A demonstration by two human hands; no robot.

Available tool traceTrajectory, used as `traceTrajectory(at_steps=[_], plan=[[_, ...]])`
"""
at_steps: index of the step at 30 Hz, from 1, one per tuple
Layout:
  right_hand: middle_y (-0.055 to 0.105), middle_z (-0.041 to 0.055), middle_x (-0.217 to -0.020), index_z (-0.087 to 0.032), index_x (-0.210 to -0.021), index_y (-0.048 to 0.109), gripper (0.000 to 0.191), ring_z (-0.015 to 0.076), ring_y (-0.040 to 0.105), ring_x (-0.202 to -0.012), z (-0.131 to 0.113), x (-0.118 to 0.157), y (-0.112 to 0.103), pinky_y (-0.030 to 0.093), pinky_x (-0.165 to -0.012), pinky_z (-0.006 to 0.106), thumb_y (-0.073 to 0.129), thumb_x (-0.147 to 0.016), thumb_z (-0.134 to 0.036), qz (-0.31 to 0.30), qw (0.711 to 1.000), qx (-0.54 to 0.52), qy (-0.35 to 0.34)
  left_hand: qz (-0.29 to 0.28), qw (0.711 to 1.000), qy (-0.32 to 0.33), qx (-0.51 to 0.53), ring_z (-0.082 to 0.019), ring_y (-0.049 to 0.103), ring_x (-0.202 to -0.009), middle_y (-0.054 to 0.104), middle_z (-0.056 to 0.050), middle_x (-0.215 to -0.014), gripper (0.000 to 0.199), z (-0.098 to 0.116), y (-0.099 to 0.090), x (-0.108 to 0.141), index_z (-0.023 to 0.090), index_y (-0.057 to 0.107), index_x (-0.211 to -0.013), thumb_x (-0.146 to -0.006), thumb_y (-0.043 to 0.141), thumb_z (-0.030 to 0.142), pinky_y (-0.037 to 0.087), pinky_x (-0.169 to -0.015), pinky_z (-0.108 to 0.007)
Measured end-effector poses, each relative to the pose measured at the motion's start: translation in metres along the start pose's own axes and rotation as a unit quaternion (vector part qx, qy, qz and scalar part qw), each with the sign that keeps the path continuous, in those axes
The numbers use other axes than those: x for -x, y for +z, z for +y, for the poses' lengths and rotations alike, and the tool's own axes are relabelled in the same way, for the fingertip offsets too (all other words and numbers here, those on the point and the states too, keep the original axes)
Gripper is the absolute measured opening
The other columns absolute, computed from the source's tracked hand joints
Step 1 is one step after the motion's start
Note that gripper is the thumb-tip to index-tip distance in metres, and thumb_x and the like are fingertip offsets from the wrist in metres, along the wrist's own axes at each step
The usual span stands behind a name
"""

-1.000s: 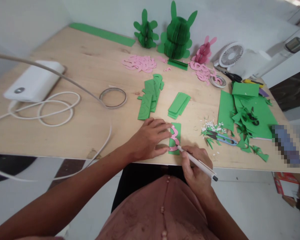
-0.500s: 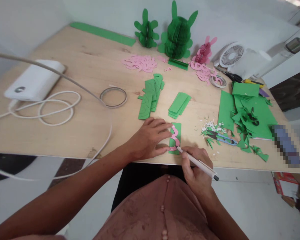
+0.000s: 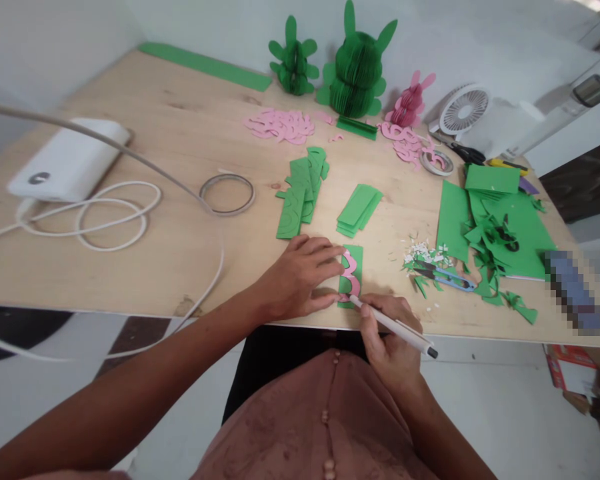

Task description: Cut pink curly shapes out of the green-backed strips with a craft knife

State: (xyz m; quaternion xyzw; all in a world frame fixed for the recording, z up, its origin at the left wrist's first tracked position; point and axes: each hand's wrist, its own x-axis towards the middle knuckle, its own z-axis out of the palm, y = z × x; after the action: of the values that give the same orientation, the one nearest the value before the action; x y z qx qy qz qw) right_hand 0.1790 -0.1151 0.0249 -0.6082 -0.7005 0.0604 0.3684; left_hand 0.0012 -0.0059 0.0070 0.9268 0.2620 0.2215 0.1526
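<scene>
My right hand [image 3: 393, 340] is closed around a white pen [image 3: 400, 331], its tip at the lower edge of a pink paper cutout [image 3: 351, 285]. That curved cutout, shaped like a 3, lies on a small green paper strip [image 3: 357, 257] near the table's front edge. With fingers spread, my left hand [image 3: 307, 277] rests flat and presses the left side of the cutout and strip with its fingertips. Just beyond are a stack of green strips [image 3: 359, 208] and a fanned pile of green strips with drawn curved lines [image 3: 300, 193].
Blue-handled thread snips [image 3: 450, 277] lie among paper scraps [image 3: 425, 253] to the right, beside green sheets [image 3: 530, 227]. Pink cutouts [image 3: 280, 125], green paper figures [image 3: 356, 73] and a white fan [image 3: 464, 110] are at the back. A white power bank [image 3: 70, 160] with a cable sits left.
The pen tip has moved slightly left along the bottom curve of the pink cutout, my right hand going with it. My left hand stays in place.
</scene>
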Motion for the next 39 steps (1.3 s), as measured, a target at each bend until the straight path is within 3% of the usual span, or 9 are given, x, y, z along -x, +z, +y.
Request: traceTrajectory(at_steps=[18,22,29,39], plan=[[0.072,0.0014,-0.081,-0.021,-0.088,0.065,0.013,0.0176,0.068,-0.076,-0.0016,-0.0035,0.0066,0.048,-0.073,0.033,0.051,-0.09,-0.02,0.006,0.999,-0.039,0.027,-0.005,1.0,-0.005,0.0,-0.028,0.046,-0.125,0.058,-0.006,-0.136,0.026,-0.0003,0.0007,0.0002,0.022,0.064,-0.105,-0.084,0.063,0.037,0.031,-0.103,-0.045],[0.072,0.0022,-0.082,-0.022,-0.088,0.065,0.014,0.0184,0.068,-0.077,0.0003,-0.0024,0.008,0.049,-0.075,0.034,0.052,-0.09,-0.023,0.0,0.995,-0.071,0.064,-0.011,1.0,-0.005,0.004,-0.028,0.046,-0.125,0.058,-0.006,-0.136,0.026,0.0004,-0.0005,0.0,0.022,0.064,-0.106,-0.085,0.062,0.036,0.031,-0.103,-0.046],[0.069,0.0032,-0.081,-0.021,-0.086,0.066,0.017,0.0183,0.065,-0.075,0.007,-0.0022,0.0035,0.052,-0.07,0.031,0.053,-0.09,-0.032,0.009,0.964,-0.175,0.199,-0.012,1.0,-0.006,0.005,-0.028,0.046,-0.125,0.058,-0.006,-0.136,0.026,0.0002,-0.0006,-0.0001,0.022,0.064,-0.106,-0.085,0.062,0.037,0.031,-0.103,-0.046],[0.07,0.0032,-0.08,-0.02,-0.086,0.065,0.017,0.0193,0.066,-0.078,0.0066,-0.0007,0.0064,0.051,-0.072,0.032,0.054,-0.09,-0.032,-0.014,0.961,-0.181,0.209,-0.009,1.0,-0.005,0.001,-0.028,0.046,-0.125,0.058,-0.006,-0.136,0.025,-0.0001,0.0,0.0001,0.022,0.064,-0.106,-0.085,0.061,0.037,0.031,-0.102,-0.045]])
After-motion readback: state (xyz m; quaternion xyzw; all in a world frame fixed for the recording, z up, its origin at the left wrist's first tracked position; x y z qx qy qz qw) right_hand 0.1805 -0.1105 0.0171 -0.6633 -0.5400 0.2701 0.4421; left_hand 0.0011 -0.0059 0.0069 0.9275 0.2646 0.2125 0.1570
